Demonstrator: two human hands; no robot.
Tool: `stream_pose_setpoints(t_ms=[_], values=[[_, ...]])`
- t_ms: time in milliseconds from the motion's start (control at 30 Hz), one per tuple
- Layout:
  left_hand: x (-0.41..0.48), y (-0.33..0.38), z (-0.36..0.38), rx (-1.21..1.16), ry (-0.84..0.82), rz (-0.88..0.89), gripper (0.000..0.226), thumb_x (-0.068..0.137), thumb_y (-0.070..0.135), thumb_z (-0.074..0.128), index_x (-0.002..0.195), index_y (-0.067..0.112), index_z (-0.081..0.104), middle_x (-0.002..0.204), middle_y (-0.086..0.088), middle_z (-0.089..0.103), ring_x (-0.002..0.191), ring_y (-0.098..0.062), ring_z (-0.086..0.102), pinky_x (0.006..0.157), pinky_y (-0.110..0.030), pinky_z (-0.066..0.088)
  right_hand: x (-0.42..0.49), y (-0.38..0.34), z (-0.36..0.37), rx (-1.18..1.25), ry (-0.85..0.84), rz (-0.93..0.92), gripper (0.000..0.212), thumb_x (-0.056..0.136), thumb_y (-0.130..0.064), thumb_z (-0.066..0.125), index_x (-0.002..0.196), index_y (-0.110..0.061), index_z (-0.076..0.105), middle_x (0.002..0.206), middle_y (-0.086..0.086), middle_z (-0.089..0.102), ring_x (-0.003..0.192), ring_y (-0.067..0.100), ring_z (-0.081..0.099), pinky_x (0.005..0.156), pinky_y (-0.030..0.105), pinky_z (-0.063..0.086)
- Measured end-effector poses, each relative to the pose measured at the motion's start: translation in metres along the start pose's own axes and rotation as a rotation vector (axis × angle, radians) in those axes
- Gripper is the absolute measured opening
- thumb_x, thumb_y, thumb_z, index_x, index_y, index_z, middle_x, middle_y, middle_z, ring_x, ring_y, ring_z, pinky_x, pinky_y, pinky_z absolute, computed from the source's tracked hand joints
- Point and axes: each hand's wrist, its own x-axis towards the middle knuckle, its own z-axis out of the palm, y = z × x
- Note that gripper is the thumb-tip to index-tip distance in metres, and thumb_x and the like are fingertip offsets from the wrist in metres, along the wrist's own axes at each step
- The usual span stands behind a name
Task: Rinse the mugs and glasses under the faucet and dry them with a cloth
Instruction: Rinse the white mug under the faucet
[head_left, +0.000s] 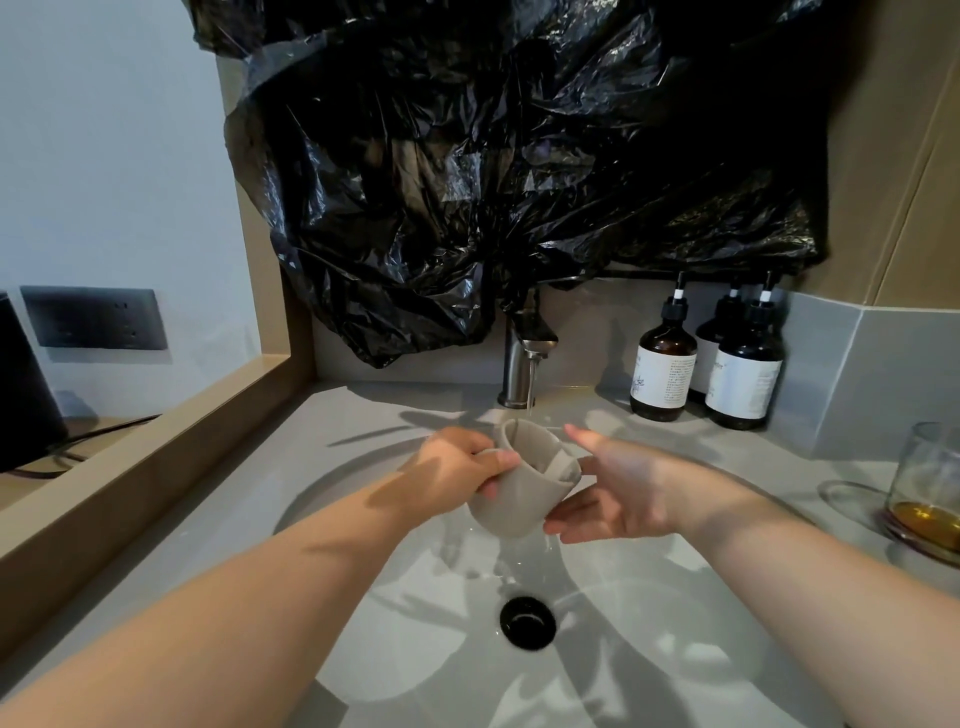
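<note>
A grey ceramic mug (519, 493) is tilted over the sink basin (649, 649), its mouth turned up toward the faucet (522, 348). A thin stream of water runs from the spout into the mug. My left hand (457, 467) grips the mug by its handle side. Spread along the mug's right side and underneath it, my right hand (608, 493) has its thumb inside the rim and fingers under the body. A clear glass (927, 488) with amber liquid at its bottom stands on the counter at the far right.
Three brown pump bottles (706, 364) stand at the back right of the counter. A black plastic sheet (519, 156) hangs above the faucet. The black drain (527, 621) sits in the basin's middle. A wooden ledge (156, 447) borders the left, with a dark object and wall socket beyond.
</note>
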Motion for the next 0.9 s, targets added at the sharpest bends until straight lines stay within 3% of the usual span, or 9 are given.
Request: stream_pose_setpoints(t_ms=[167, 233, 300, 367, 467, 533, 633, 733, 900], values=[[-0.005, 0.011, 0.011, -0.327, -0.061, -0.201, 0.031, 0.097, 0.028, 0.054, 0.071, 0.012, 0.061, 0.069, -0.002, 0.062, 0.069, -0.009, 0.057, 0.071, -0.026, 0.057, -0.005, -0.006, 0.001, -0.016, 0.151, -0.075, 0.059, 0.091, -0.057, 0.045, 0.13, -0.013, 0.044, 0.113, 0.029, 0.061, 0.089, 0.034, 0.065, 0.073, 0.038, 0.055], [-0.003, 0.015, 0.013, -0.437, -0.018, -0.196, 0.032, 0.098, 0.024, 0.053, 0.071, 0.009, 0.061, 0.066, -0.003, 0.061, 0.065, -0.011, 0.057, 0.071, -0.028, 0.057, -0.013, -0.019, 0.004, -0.072, 0.284, -0.208, 0.049, 0.095, -0.048, 0.046, 0.13, -0.015, 0.047, 0.111, 0.02, 0.061, 0.091, 0.03, 0.064, 0.081, 0.039, 0.053], [-0.001, 0.015, 0.013, -0.444, 0.038, -0.122, 0.034, 0.097, 0.021, 0.053, 0.066, 0.009, 0.061, 0.062, -0.003, 0.06, 0.062, -0.015, 0.054, 0.074, -0.031, 0.056, -0.022, -0.039, 0.007, -0.249, 0.517, -0.444, 0.043, 0.098, -0.036, 0.045, 0.136, -0.018, 0.045, 0.128, 0.012, 0.056, 0.112, 0.028, 0.058, 0.096, 0.037, 0.046], [0.0, 0.013, 0.01, -0.121, 0.088, 0.038, 0.036, 0.094, 0.022, 0.055, 0.061, 0.01, 0.061, 0.059, 0.0, 0.058, 0.061, -0.014, 0.052, 0.067, -0.026, 0.051, -0.036, -0.065, 0.012, -0.527, 0.69, -0.726, 0.046, 0.099, -0.029, 0.042, 0.144, -0.023, 0.034, 0.147, 0.003, 0.039, 0.132, 0.023, 0.041, 0.105, 0.033, 0.033], [-0.005, 0.009, 0.009, 0.48, 0.044, 0.29, 0.029, 0.09, 0.023, 0.052, 0.063, 0.013, 0.056, 0.067, -0.001, 0.056, 0.069, -0.018, 0.053, 0.066, -0.028, 0.046, -0.046, -0.098, 0.016, -0.812, 0.699, -0.973, 0.055, 0.099, -0.023, 0.041, 0.15, -0.021, 0.02, 0.158, -0.002, 0.017, 0.145, 0.016, 0.014, 0.115, 0.034, 0.019], [-0.009, 0.009, 0.008, 0.631, -0.002, 0.366, 0.027, 0.091, 0.023, 0.049, 0.065, 0.015, 0.053, 0.071, 0.0, 0.053, 0.079, -0.02, 0.052, 0.071, -0.032, 0.045, -0.042, -0.113, 0.014, -0.992, 0.697, -0.962, 0.057, 0.1, -0.022, 0.04, 0.151, -0.017, 0.016, 0.159, 0.001, 0.013, 0.146, 0.018, 0.008, 0.117, 0.037, 0.017], [-0.013, 0.011, 0.008, 0.894, -0.095, 0.505, 0.023, 0.094, 0.022, 0.046, 0.073, 0.021, 0.053, 0.08, 0.004, 0.054, 0.086, -0.015, 0.042, 0.069, -0.029, 0.035, -0.034, -0.12, 0.012, -1.19, 0.676, -0.844, 0.056, 0.101, -0.024, 0.038, 0.151, -0.013, 0.017, 0.157, 0.006, 0.02, 0.145, 0.021, 0.014, 0.116, 0.036, 0.019], [-0.015, 0.015, 0.007, 1.158, -0.195, 0.618, 0.018, 0.093, 0.016, 0.046, 0.088, 0.019, 0.063, 0.092, 0.005, 0.063, 0.1, -0.016, 0.042, 0.07, -0.031, 0.041, -0.03, -0.112, 0.007, -1.206, 0.697, -0.843, 0.055, 0.099, -0.022, 0.039, 0.15, -0.014, 0.02, 0.156, 0.005, 0.024, 0.145, 0.02, 0.017, 0.115, 0.034, 0.022], [-0.023, 0.032, 0.007, 1.383, -0.281, 0.711, 0.025, 0.081, -0.006, 0.047, 0.092, 0.011, 0.062, 0.087, -0.003, 0.057, 0.1, -0.021, 0.044, 0.065, -0.034, 0.045, -0.028, -0.094, 0.003, -1.162, 0.729, -0.906, 0.056, 0.095, -0.016, 0.043, 0.149, -0.014, 0.027, 0.154, 0.007, 0.028, 0.143, 0.02, 0.02, 0.113, 0.03, 0.02]])
